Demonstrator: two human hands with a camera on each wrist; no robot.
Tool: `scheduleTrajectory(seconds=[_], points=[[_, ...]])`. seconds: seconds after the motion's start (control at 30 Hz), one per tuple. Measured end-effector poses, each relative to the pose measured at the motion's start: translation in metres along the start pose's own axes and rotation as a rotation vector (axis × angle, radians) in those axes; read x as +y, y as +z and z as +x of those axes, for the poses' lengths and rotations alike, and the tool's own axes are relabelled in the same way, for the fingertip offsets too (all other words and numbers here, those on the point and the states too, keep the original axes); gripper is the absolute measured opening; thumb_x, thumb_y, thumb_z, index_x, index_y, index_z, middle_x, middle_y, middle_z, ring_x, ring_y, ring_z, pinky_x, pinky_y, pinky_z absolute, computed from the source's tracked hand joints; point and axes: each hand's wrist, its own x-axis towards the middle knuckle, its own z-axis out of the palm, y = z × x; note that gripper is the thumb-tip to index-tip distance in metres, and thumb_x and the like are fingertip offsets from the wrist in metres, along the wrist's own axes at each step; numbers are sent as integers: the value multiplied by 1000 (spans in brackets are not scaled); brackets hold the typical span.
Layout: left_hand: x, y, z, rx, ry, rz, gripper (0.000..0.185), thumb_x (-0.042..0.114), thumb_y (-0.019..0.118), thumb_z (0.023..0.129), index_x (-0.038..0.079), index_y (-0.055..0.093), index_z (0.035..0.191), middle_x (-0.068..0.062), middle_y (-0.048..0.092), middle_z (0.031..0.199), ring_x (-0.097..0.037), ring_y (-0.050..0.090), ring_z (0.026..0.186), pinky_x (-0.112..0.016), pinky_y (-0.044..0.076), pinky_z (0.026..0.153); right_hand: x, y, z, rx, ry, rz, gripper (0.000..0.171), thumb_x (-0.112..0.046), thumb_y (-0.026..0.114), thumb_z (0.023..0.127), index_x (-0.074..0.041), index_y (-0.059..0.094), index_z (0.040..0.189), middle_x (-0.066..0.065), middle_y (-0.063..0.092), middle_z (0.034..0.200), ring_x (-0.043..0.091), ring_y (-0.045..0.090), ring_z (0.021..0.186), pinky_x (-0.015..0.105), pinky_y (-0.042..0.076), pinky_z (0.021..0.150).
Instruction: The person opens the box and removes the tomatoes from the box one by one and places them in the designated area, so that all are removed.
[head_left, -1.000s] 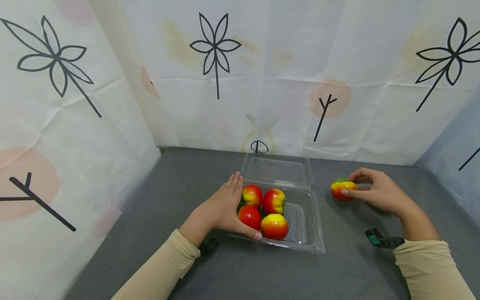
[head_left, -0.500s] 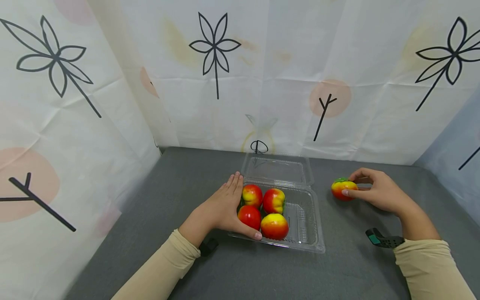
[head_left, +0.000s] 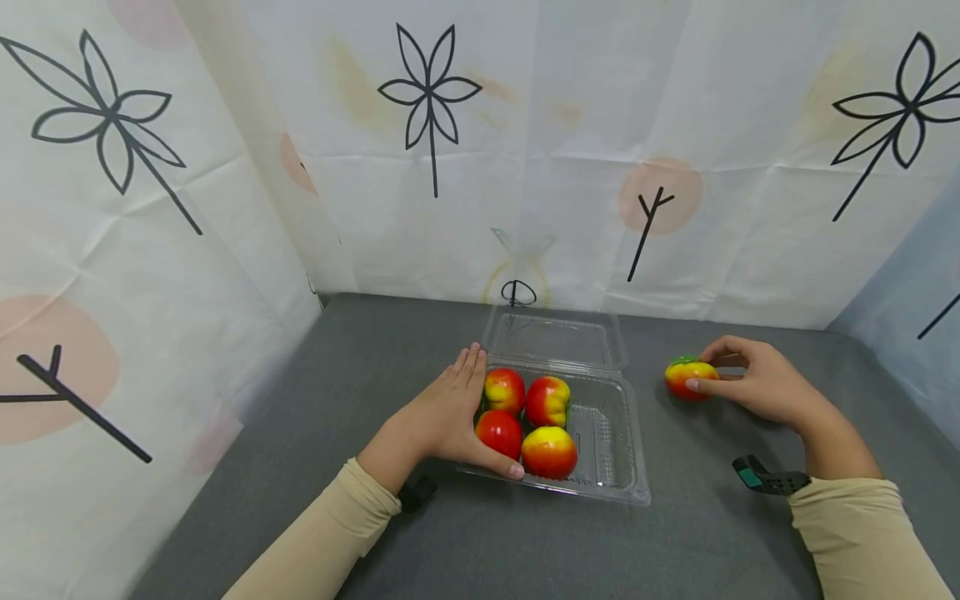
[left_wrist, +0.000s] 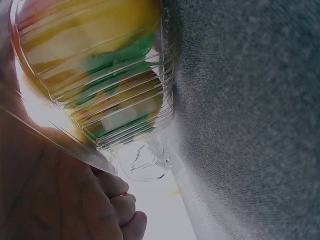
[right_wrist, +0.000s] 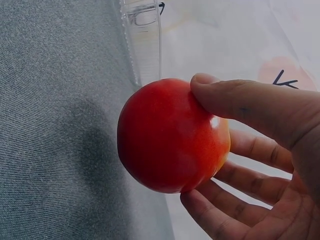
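Note:
My right hand [head_left: 757, 379] pinches a shiny red-and-yellow fruit [head_left: 691, 379] with a green leafy top, thumb on one side and fingers on the other. In the right wrist view the round red side of this fruit [right_wrist: 170, 137] faces the camera, its shadow on the grey cloth. My left hand [head_left: 446, 417] lies along the left side of a clear plastic clamshell box [head_left: 611, 442], fingers straight, thumb stretched over the front edge. Several similar fruits [head_left: 549, 453] sit in the box's left part. Through the ribbed clear wall, the left wrist view shows yellow fruit [left_wrist: 100, 35] and green leaves.
The box's clear lid [head_left: 555, 340] is folded back toward the rear wall. Grey cloth [head_left: 600, 550] covers the table. White curtains with drawn plants [head_left: 465, 225] enclose the back and sides. A dark band with a green face [head_left: 765, 478] is at the right wrist.
My right hand and the fruit it holds have shifted very slightly to the right. The left hand, the box and the fruits inside it stay where they were.

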Motion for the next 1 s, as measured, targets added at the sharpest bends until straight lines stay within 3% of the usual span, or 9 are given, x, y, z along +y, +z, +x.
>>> scheduleTrajectory(seconds=[0.2, 0.47, 0.73, 1.0], points=[[1, -1, 0, -2, -3, -1, 151, 89, 73, 67, 6, 1, 171, -13, -3, 181, -33, -1, 168, -52, 17, 134, 2, -1, 0, -2, 19, 0, 50, -41, 80, 96, -2, 65, 123, 28, 66, 133, 54, 60, 127, 61, 54, 93], [1, -1, -1, 0, 1, 0, 151, 89, 73, 67, 6, 1, 171, -13, -3, 181, -33, -1, 168, -52, 16, 135, 3, -2, 0, -16, 35, -17, 50, -42, 81, 95, -3, 64, 122, 30, 67, 133, 53, 61, 126, 49, 53, 90], [1, -1, -1, -2, 5, -5, 151, 89, 73, 68, 5, 0, 171, -12, -5, 180, -33, -2, 168, -52, 15, 135, 5, -3, -1, -22, 48, -15, 54, -44, 80, 95, -1, 63, 124, 32, 65, 135, 54, 59, 127, 62, 52, 95], [1, -1, -1, -2, 3, -5, 151, 89, 73, 68, 6, 0, 171, -13, -4, 180, -33, -2, 168, -52, 15, 135, 7, -4, -1, -21, 45, -15, 53, -43, 80, 96, -2, 64, 124, 32, 65, 135, 53, 60, 127, 60, 53, 94]])
